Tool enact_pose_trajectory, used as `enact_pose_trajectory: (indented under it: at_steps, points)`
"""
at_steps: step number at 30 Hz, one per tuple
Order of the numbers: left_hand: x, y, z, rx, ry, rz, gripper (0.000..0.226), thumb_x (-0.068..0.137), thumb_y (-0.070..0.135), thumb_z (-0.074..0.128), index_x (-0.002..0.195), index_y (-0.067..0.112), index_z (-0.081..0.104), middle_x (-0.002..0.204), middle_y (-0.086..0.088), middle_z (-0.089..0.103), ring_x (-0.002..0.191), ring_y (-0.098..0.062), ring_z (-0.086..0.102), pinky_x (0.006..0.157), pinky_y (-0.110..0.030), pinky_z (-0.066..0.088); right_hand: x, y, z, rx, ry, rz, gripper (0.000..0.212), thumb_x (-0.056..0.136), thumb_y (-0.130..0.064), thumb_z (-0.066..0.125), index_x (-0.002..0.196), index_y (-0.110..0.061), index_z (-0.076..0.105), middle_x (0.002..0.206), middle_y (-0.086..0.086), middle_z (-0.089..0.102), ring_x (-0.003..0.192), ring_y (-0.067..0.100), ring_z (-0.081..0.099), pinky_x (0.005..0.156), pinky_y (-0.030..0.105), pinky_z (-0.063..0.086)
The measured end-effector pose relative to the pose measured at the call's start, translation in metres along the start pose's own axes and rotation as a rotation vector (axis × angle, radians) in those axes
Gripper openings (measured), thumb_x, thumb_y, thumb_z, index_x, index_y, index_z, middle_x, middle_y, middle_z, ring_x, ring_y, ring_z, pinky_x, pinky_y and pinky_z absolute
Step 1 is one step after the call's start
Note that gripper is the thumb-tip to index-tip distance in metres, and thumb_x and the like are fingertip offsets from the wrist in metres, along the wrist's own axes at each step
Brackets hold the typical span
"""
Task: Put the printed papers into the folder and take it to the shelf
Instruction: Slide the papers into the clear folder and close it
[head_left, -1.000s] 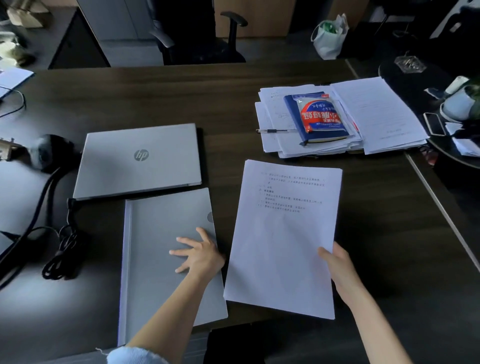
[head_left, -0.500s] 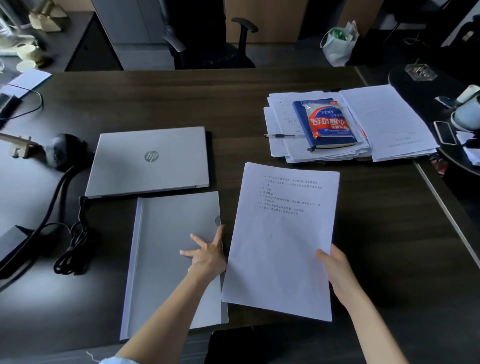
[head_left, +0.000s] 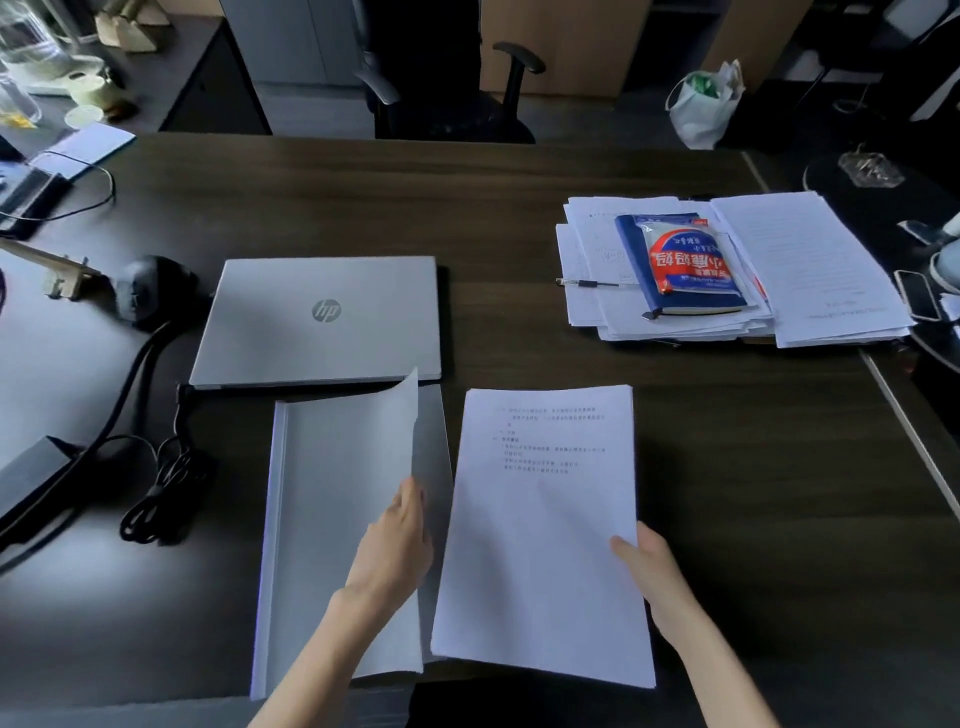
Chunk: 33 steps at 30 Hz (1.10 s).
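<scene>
1. Grey plastic folder (head_left: 332, 519) lies on the dark wooden desk (head_left: 727, 493), just in front of the closed HP laptop (head_left: 322, 319).
2. Left hand (head_left: 397, 540) pinches the folder's front cover at its right edge, which is lifted.
3. Right hand (head_left: 647, 564) grips the printed papers (head_left: 540, 530) just beside the folder.

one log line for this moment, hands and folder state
left hand: lifting folder cover at right edge | right hand: holding papers beside folder | papers: not yet in folder | stage: opening
</scene>
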<state>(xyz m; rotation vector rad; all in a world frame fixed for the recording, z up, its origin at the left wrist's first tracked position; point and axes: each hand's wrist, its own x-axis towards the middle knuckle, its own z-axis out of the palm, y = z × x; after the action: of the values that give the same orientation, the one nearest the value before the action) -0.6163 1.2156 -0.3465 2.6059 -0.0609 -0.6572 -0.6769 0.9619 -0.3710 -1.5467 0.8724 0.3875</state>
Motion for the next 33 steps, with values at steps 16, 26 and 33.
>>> enact_pose_trajectory:
  at_steps: [16, 26, 33]
  points:
    - [-0.026, -0.011, -0.018, -0.167, 0.259, 0.069, 0.032, 0.088, -0.001, 0.039, 0.112, 0.018, 0.031, 0.056, 0.007, 0.035, 0.044, -0.013, 0.034, 0.041, -0.018, 0.03, 0.016, -0.019, 0.118, -0.213, -0.247, -0.064, 0.038, 0.088, -0.003, 0.039, 0.119, -0.015, 0.058, 0.113, 0.001, 0.066, 0.103, 0.017, 0.062, 0.092, 0.035, 0.05]
    - [-0.014, 0.003, 0.001, -0.113, 0.211, 0.048, 0.039, 0.089, 0.007, 0.047, 0.12, 0.023, 0.029, 0.081, 0.007, 0.044, 0.048, -0.012, 0.042, 0.053, -0.009, 0.039, 0.024, -0.023, 0.13, -0.282, -0.251, -0.048, 0.023, 0.093, -0.016, 0.041, 0.109, -0.024, 0.055, 0.107, 0.0, 0.064, 0.093, 0.013, 0.063, 0.074, 0.027, 0.052]
    - [-0.008, 0.011, 0.006, -0.099, 0.187, 0.048, 0.037, 0.088, 0.001, 0.043, 0.119, 0.018, 0.032, 0.1, -0.007, 0.063, 0.047, -0.012, 0.036, 0.046, -0.012, 0.025, 0.022, -0.025, 0.133, -0.297, -0.284, -0.033, 0.029, 0.095, -0.014, 0.039, 0.121, -0.019, 0.052, 0.116, 0.001, 0.061, 0.093, 0.011, 0.059, 0.066, 0.019, 0.048]
